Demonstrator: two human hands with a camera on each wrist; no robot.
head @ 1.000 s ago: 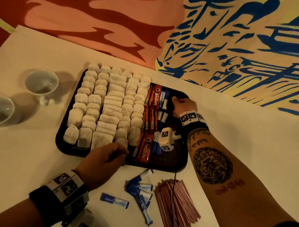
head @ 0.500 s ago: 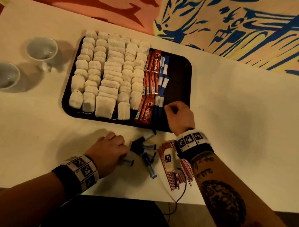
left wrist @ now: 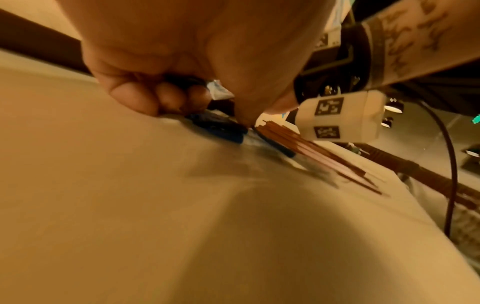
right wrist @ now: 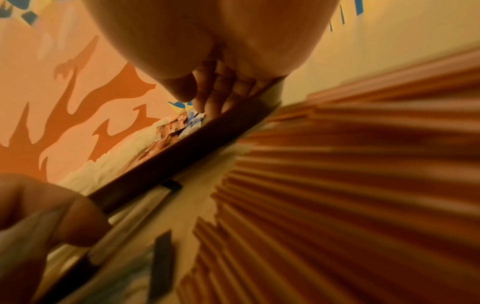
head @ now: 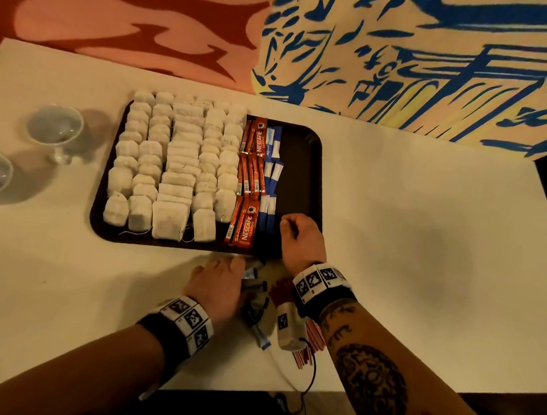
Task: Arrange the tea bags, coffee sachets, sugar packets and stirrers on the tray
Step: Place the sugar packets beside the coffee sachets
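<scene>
Paper tea bags (head: 173,168), soft and pillow-shaped, fill the dark rounded tray (head: 303,139) from centre to 9 o'clock; glossy red coffee sachets (head: 251,181) and slim blue-white sugar packets (head: 272,179) line up beside them. Right hand (head: 302,240), fingers curled, rests at the tray's 5 o'clock corner; whether it holds anything I cannot tell. Left hand (head: 218,286) pinches loose sugar sachets (left wrist: 218,127) on the cloth-covered table (head: 421,245), beside thin reddish stirrers (left wrist: 311,152).

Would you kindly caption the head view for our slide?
Left hand gathers loose sugar packets beside stirrers; right hand hovers over the tray.
</scene>
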